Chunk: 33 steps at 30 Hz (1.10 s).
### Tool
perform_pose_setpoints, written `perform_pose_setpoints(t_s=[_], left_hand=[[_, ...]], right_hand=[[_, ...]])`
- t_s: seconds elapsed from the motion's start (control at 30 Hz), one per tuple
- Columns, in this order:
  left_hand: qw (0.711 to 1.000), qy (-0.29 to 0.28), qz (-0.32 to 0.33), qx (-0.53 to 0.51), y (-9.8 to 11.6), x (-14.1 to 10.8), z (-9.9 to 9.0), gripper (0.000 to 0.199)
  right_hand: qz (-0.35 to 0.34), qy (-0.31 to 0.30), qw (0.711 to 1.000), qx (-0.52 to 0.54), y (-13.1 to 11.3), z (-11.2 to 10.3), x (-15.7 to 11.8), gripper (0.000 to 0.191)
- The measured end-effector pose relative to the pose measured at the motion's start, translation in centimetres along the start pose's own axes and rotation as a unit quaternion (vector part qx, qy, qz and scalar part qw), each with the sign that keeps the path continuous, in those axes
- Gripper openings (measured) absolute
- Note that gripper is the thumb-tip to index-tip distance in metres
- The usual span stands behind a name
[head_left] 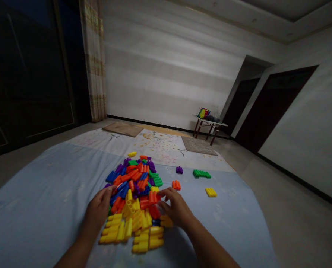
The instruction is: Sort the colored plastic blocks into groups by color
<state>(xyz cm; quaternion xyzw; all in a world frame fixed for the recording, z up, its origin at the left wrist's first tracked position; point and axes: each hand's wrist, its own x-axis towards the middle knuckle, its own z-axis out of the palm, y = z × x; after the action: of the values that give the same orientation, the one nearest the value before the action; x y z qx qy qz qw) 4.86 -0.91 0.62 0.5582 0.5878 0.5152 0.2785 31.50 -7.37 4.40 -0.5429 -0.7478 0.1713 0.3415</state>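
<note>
A heap of plastic building blocks, made of joined tubes in several colours, lies on the cloth between my hands. At the heap's left edge, my left hand [101,203] has its fingers drawn together against the blocks; whatever they hold is hidden. On the other side, my right hand [175,205] has its thumb and fingers at the right end of a red block [154,197], seemingly pinching it. Yellow blocks [111,229] are gathered at the near side of the heap. Blue blocks [123,190] and orange blocks [132,173] lie farther in.
Right of the heap lie a separate orange block [176,185], a purple block [179,170], a green block [202,174] and a yellow block [211,192]. Flat boards [123,129] rest on the far cloth. A small table [210,121] bearing a colourful bag stands near the wall.
</note>
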Motion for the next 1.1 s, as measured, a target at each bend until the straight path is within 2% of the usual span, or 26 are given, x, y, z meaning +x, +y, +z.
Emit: perform_pose_setpoints(t_s=[0.2,0.4,0.53,0.83,1.1], left_hand=[[1.0,-0.016,0.003,0.0,0.2,-0.4,0.2,0.045],[0.999,-0.031,-0.008,-0.009,0.3,-0.6,0.1,0.047],[1.0,-0.022,-0.002,-0.005,0.6,-0.7,0.1,0.046],[0.999,-0.023,0.017,0.036,1.3,-0.9,0.0,0.047],[0.993,-0.016,0.078,0.089,1.7,-1.2,0.0,0.048]], right_hand=[[0.044,0.017,0.997,-0.054,3.8,-3.6,-2.1,0.024],[0.132,0.001,0.988,-0.077,7.2,-3.8,-3.2,0.026],[0.147,0.015,0.988,-0.052,7.5,-3.4,-3.4,0.028],[0.13,0.027,0.99,-0.053,7.7,-3.6,-3.6,0.025],[0.116,0.054,0.991,-0.027,8.4,-3.3,-3.7,0.022]])
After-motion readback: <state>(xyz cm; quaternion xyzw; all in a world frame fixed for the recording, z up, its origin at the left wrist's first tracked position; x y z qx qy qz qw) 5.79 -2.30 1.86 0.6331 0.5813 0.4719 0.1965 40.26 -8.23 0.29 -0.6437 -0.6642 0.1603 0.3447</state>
